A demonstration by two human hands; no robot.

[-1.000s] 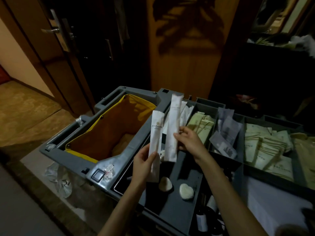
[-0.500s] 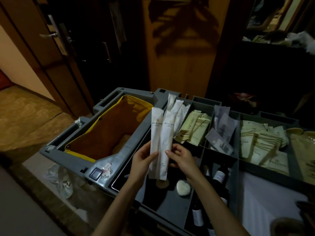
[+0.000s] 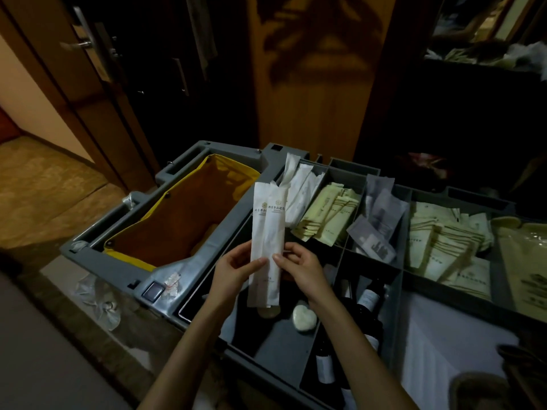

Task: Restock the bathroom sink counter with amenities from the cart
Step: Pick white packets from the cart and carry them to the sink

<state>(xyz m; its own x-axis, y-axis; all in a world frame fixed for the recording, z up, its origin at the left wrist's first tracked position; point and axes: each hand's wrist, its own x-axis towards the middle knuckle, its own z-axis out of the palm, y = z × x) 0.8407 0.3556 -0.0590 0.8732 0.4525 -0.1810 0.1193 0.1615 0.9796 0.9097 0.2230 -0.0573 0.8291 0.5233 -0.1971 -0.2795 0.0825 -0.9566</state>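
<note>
White paper packets, 2 of them, are standing upright above the cart, long axis pointing away from the person. The left hand and right hand are both pinching their lower half, equally near.

Two long, narrow white paper packets, each printed with a small gold emblem, are held upright and overlapped side by side above the front-left compartment of the grey plastic cart.
</note>
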